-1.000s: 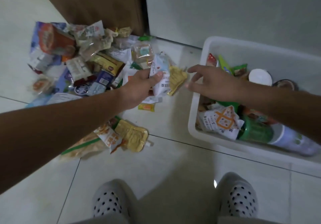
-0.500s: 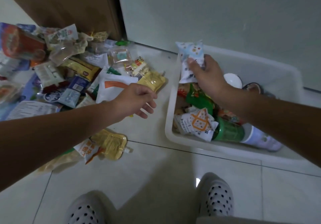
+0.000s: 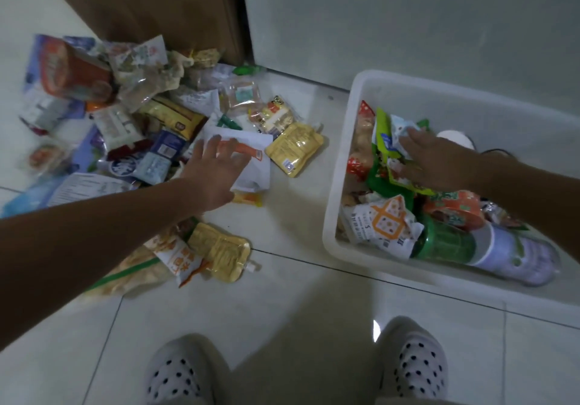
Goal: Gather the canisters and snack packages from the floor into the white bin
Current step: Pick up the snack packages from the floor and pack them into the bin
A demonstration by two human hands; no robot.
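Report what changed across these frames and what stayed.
The pale blue-and-white snack packet passed from the left hand to the right hand, which carried it rightward into the white plastic bin and now rests on it. The emptied left hand reached forward onto the white pouch with an orange stripe. The floor pile and green cylindrical canister stayed put.

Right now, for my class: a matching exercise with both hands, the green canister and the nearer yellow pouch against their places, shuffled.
1 left hand
2 right hand
3 green canister
4 nearer yellow pouch

A lying on its side at the white bin's front
B on the floor, against an orange-and-white packet
C spread over the white packet with an orange stripe
D resting on a pale blue packet in the bin

Pairs: 1-C, 2-D, 3-A, 4-B
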